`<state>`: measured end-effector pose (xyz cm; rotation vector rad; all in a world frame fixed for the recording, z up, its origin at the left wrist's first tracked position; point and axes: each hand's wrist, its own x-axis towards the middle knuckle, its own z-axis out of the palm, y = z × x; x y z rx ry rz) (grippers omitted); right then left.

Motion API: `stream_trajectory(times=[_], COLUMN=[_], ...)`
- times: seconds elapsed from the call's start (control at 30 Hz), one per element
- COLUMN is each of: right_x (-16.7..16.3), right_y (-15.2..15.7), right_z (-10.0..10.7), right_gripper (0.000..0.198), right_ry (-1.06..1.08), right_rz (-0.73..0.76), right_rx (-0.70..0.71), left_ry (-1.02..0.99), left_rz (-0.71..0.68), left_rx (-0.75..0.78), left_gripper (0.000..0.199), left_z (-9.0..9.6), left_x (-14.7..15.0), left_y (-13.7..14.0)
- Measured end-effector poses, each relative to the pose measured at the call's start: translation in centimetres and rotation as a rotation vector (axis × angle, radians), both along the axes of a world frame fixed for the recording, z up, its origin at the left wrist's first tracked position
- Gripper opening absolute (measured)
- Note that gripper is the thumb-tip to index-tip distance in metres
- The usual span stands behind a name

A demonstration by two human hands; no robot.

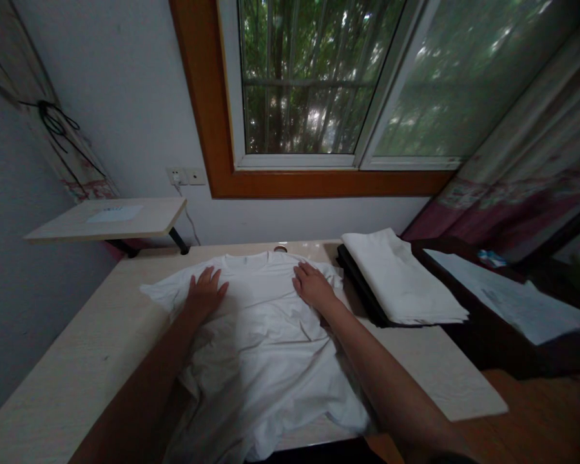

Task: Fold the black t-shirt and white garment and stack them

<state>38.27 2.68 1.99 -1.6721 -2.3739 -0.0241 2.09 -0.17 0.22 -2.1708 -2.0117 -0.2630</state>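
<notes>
A white T-shirt (265, 322) lies spread on the pale wooden table (91, 328), its neckline toward the window and its lower part wrinkled near me. My left hand (205, 293) rests flat on the shirt's left shoulder area, fingers spread. On the right shoulder area lies my right hand (313, 285), palm down with its fingers stretched out. Neither hand grips the cloth. The left sleeve points out to the side; the right sleeve is partly hidden behind my right hand and forearm.
Folded white cloth (401, 277) lies on folded black cloth (362, 290) at the table's right. A raised shelf (111, 219) bearing a paper stands at the back left. Beyond the right edge, a white sheet (507, 296) lies on a dark surface. The window (319, 84) is ahead.
</notes>
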Motion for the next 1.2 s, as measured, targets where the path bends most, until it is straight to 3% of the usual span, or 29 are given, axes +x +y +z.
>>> stream_trajectory(times=[0.5, 0.87, 1.07, 1.2], right_x=[2.1, 1.3, 0.1, -1.4], right_y=[5.0, 8.1, 7.7, 5.4], right_z=[-1.5, 0.6, 2.0, 3.1], right_gripper=[0.048, 0.048, 0.045, 0.043], right_ry=[-0.027, -0.152, -0.162, -0.152], right_rz=[-0.095, -0.096, -0.118, -0.098], right_rx=[0.105, 0.011, -0.003, 0.023], left_ry=[-0.052, -0.071, -0.131, -0.160], left_rz=[-0.041, -0.052, -0.076, -0.087], left_rx=[-0.055, -0.045, 0.110, 0.242], left_gripper=[0.059, 0.060, 0.048, 0.037], left_z=[0.1, -0.1, -0.2, 1.2], left_x=[1.4, 1.0, 1.2, 1.1], left_y=[6.1, 8.4, 8.2, 7.1])
